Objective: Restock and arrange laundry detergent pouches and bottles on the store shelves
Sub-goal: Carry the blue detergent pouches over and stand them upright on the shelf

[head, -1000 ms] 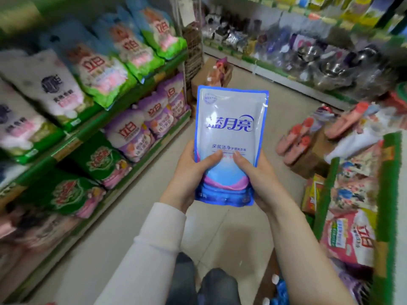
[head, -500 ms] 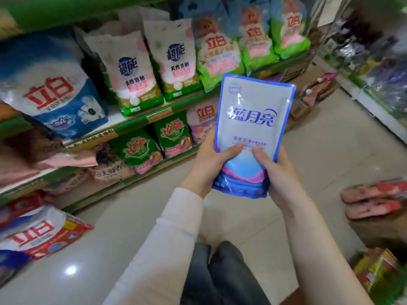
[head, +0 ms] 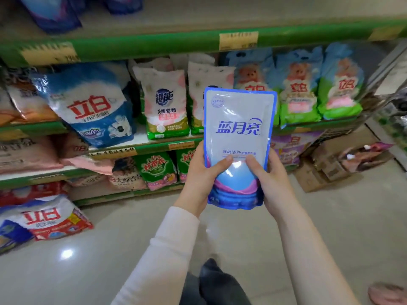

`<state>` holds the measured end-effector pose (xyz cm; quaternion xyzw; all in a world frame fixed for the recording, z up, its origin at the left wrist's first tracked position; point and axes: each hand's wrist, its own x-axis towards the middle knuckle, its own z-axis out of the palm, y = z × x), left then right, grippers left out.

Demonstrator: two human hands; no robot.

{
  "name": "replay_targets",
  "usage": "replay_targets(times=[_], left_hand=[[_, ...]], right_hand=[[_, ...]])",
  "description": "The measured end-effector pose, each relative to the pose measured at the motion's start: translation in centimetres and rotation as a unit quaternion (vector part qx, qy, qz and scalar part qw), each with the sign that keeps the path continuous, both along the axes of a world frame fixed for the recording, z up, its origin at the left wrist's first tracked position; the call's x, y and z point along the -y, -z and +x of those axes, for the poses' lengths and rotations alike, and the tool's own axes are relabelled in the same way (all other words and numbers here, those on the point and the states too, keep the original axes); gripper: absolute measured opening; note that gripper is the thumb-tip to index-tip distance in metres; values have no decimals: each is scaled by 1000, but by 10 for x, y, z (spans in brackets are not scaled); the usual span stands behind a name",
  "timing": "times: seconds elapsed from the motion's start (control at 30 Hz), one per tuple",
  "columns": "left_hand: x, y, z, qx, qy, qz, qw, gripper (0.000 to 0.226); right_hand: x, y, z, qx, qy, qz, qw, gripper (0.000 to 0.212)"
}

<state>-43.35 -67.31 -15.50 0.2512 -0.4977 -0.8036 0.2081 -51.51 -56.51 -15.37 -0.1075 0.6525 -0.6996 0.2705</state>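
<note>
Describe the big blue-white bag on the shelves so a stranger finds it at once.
Look at the green-edged shelves, second level down, left of the held pouch. The bag leans there, wider than its neighbours, blue and white, with big red characters.

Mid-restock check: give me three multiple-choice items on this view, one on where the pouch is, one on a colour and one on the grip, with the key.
1. Where is the pouch?
A. On the floor.
B. Held up in front of the shelves.
C. Lying on the top shelf.

2. What colour are the shelf edges?
A. Red.
B. Green.
C. Black.

3. How is the pouch held?
A. By both hands, at its lower half.
B. By one hand alone.
C. By no hand.

Key:
1 B: it is upright in mid-air, on no shelf.
2 B: each shelf front is a green strip.
3 A: the left hand and right hand grip its lower sides, thumbs on its front.
</note>
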Motion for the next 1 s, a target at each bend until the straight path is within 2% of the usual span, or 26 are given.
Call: replay_targets(times=[0.13,0.4,0.63,0.9,1.0], left_hand=[[17,-20,-15,-21,-57,-33,998,42],[89,-67,-48,-52,-125,-110,985,40],[177,-109,-67,-105,-169,-123,972,36],[270,-134,-79,-110,-232,-148,955,31],[302,-144,-84,-94,-244,-193,946,33]], right_hand=[[25,-19,-25,-29,-53,-25,998,24],[108,-66,-67,-83,-92,-57,991,21],[203,-121,-94,-134,-144,-68,978,18],[312,-151,-113,-139,-193,-52,970,13],[346,-159,-118,-145,-200,-72,966,20]])
